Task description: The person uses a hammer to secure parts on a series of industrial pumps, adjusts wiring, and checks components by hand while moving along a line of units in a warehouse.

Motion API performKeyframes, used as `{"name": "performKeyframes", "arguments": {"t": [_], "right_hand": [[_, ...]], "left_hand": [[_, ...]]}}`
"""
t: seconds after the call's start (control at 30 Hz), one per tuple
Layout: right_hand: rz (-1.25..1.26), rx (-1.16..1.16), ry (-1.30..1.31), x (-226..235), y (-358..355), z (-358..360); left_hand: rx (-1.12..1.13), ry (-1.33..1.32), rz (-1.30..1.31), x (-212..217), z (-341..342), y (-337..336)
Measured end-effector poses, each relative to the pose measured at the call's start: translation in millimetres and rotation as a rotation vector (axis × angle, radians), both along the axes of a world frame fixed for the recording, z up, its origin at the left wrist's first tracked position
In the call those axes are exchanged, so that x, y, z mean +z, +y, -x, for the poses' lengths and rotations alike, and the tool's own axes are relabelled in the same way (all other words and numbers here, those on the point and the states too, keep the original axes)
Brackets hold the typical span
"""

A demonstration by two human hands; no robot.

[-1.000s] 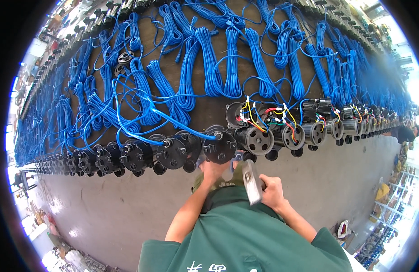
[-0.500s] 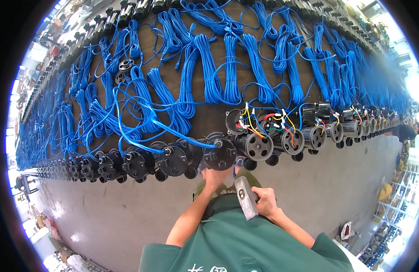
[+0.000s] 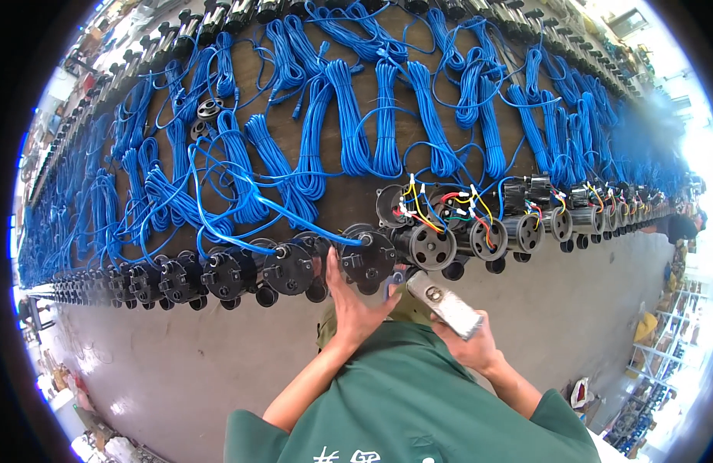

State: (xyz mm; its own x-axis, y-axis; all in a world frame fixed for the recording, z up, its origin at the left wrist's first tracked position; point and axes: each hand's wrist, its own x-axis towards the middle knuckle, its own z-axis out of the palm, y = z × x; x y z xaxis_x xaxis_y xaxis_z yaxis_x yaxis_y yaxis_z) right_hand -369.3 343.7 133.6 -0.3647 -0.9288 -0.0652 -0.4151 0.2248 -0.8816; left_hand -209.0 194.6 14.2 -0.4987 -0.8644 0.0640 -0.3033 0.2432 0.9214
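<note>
Just above the left hand (image 3: 355,302), fingers spread wide, touching a black pump body (image 3: 365,258) on the bench (image 3: 356,202); beside it, right hand (image 3: 466,346) gripping a metal tool (image 3: 443,303).

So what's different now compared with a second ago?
The left hand has reached further up against the black pump unit at the bench edge. The right hand still grips the metal tool, held slightly lower. The blue cable bundles stayed put.

Green short-sleeved shirt, white print on chest; forearms bare.
</note>
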Motion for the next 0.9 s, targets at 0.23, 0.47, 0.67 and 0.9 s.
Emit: {"name": "performKeyframes", "arguments": {"t": [0.23,0.47,0.67,0.9], "right_hand": [[-0.196,0.022,0.237,43.0,-64.2,-9.7],[-0.154,0.083,0.100,95.2,-92.7,-34.7],[-0.484,0.049,0.194,26.4,-101.0,-40.0],[-0.320,-0.257,-0.100,55.6,-10.8,49.7]], "left_hand": [[0.190,0.311,0.217,-42.4,19.2,-25.1],[0.181,0.282,0.265,-37.2,8.2,-34.0],[0.221,0.354,0.286,-45.8,27.1,-27.2],[0.159,0.358,0.252,-26.7,32.7,-22.7]]}}
